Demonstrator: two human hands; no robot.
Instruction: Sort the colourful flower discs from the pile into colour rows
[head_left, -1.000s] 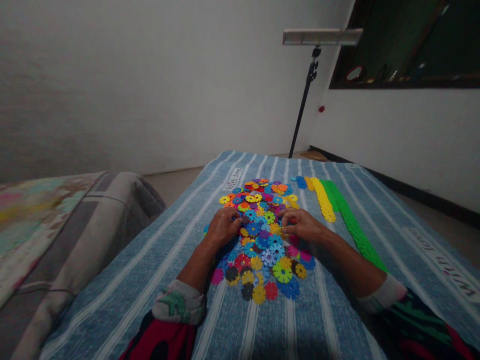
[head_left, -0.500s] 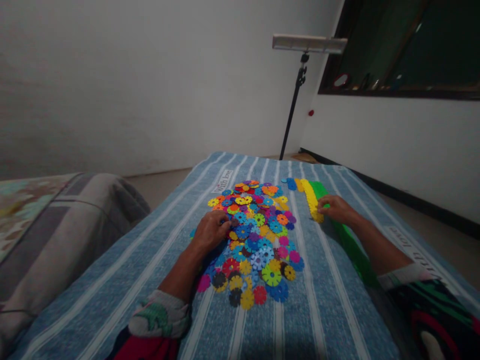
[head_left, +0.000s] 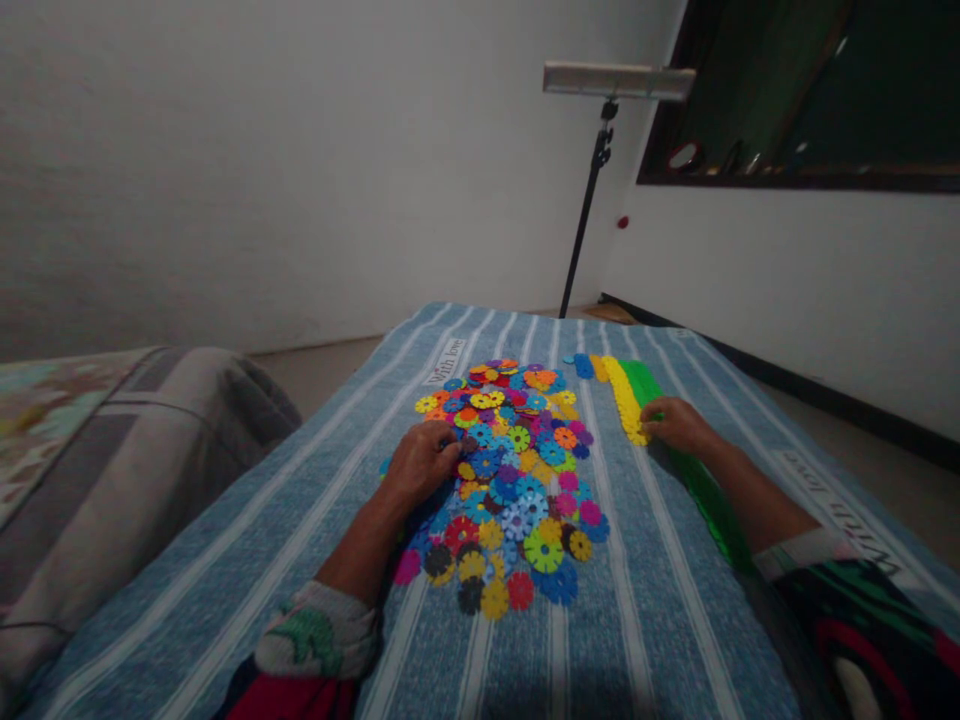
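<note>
A heap of flat, flower-shaped plastic discs [head_left: 510, 470] in many colours lies on a blue striped cloth [head_left: 645, 620]. My left hand [head_left: 421, 462] rests on the heap's left edge, fingers curled onto the discs. To the right lie sorted rows: a yellow row [head_left: 624, 398], a green row [head_left: 701, 490] and a few blue and orange discs [head_left: 589, 366] at the far end. My right hand [head_left: 675, 422] sits at the near end of the yellow row, fingers pinched together there; what it holds is too small to make out.
A folded grey and patterned blanket [head_left: 112, 450] lies at the left. A lamp on a black stand [head_left: 592, 180] rises beyond the cloth's far edge. White walls and a dark window [head_left: 810, 90] close the corner.
My right hand left the heap and went right to the near end of the yellow row, where it now stays. My left hand has kept its place on the heap.
</note>
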